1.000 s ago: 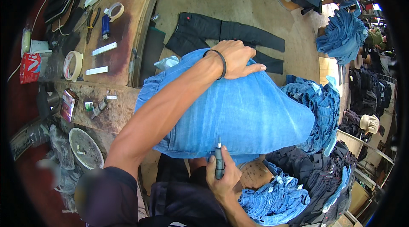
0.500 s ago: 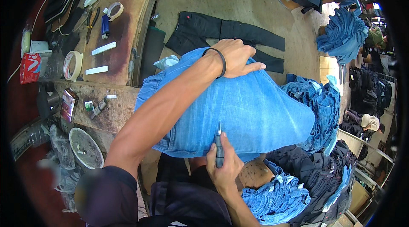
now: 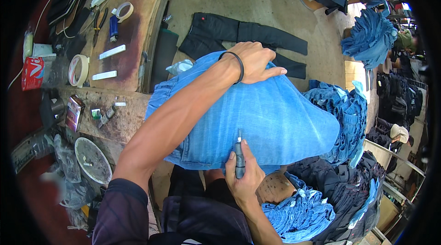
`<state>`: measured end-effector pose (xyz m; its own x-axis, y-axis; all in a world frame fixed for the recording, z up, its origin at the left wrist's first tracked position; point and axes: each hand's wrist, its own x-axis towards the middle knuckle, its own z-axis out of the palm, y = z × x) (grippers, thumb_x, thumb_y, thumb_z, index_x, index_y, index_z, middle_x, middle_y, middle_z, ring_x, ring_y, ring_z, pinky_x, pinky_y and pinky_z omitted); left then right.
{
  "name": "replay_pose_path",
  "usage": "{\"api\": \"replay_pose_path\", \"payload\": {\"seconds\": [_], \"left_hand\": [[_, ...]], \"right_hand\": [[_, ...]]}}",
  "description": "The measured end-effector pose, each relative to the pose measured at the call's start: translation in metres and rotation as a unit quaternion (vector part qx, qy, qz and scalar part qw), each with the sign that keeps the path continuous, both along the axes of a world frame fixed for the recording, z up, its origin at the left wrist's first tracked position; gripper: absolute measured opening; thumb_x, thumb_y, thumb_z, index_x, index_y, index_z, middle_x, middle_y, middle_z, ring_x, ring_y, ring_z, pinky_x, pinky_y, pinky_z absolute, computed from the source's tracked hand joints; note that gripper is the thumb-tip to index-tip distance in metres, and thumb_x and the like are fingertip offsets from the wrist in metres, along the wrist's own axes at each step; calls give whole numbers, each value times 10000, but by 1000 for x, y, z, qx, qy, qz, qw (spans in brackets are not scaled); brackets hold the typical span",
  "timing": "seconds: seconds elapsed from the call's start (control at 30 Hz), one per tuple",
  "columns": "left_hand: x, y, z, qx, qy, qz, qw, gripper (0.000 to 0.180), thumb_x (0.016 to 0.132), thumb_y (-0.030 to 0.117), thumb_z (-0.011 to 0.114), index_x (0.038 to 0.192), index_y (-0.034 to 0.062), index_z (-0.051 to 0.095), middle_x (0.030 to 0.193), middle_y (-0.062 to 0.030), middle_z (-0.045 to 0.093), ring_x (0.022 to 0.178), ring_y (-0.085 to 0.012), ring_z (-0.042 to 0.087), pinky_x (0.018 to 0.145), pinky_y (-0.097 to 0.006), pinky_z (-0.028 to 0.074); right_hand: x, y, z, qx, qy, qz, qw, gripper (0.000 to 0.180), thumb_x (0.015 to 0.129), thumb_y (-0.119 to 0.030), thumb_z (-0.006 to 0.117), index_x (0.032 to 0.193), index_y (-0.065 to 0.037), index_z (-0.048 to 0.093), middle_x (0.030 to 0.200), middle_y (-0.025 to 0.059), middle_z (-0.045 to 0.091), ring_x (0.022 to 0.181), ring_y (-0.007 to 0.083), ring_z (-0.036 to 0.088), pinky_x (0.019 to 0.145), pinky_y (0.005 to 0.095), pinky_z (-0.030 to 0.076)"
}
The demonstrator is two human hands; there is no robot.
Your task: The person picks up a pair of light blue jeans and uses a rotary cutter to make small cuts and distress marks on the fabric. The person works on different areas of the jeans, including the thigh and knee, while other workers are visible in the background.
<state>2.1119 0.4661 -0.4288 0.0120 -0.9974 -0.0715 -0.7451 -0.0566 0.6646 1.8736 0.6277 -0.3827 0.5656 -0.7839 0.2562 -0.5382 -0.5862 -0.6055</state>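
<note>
A pair of light blue jeans (image 3: 285, 125) is spread in front of me, over a support hidden beneath it. My left hand (image 3: 253, 63), with a black band at the wrist, grips the far edge of the denim. Its fingers curl over the edge and the thumb points right. Lower down, my right hand (image 3: 245, 176) is wrapped round a dark grey handpiece with a thin metal tip (image 3: 240, 160). The tip points away from me over the middle of the denim; whether it touches the cloth I cannot tell.
Black trousers (image 3: 271, 36) lie beyond on the floor. Piles of folded blue jeans (image 3: 298, 213) and dark garments (image 3: 349, 190) flank me on the right. On the left, a wooden bench (image 3: 131, 56) carries tape rolls (image 3: 78, 71), pliers (image 3: 97, 26) and white strips. Other people are at far right.
My right hand has shifted the handpiece slightly to the right and away from me, and it stands a little straighter. My left hand and the jeans have stayed in place.
</note>
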Motion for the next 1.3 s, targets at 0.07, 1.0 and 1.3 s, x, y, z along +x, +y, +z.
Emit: {"api": "replay_pose_path", "payload": {"seconds": [0.07,1.0,1.3], "left_hand": [[0,0,-1,-7,2,2,1000,724,995,701,568,933,2,749,722,-246,706,759,-436,724,753,-525,583],[0,0,1,4,3,7,1000,715,994,688,580,949,-2,764,749,-250,717,780,-430,733,764,-519,588],[1,0,14,49,5,-2,999,681,993,660,597,1019,3,776,889,-262,749,912,-442,740,853,-531,590]], "right_hand": [[-1,1,2,3,24,5,1000,447,870,-6,785,1293,91,678,696,128,661,513,218,617,496,336,495],[-21,19,16,50,45,1,998,433,878,-23,788,1285,80,686,737,151,695,554,247,671,527,343,529],[-8,-1,4,13,6,-13,1000,421,882,-26,788,1274,92,687,760,163,710,560,233,680,531,340,534]]}}
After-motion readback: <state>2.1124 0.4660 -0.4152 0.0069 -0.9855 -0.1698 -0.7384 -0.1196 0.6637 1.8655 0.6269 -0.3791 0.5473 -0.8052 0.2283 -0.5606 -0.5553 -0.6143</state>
